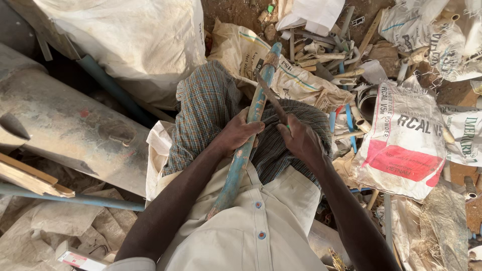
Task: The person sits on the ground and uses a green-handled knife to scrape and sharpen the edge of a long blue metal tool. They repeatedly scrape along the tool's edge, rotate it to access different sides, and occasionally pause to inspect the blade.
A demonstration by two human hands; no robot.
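Blue pipe (249,128) in left hand (240,131), rod (271,98) in right hand (300,140)

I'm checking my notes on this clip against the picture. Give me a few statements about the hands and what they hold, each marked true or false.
1. The left hand grips a long blue pipe. True.
2. The right hand is empty. False: it holds a thin dark tool against the pipe.
3. The pipe lies across the person's lap, over checked cloth. True.
4. The pipe is clean and white. False: it is blue, scuffed and dirty.
5. Printed sacks and pipe scraps lie on the ground ahead. True.
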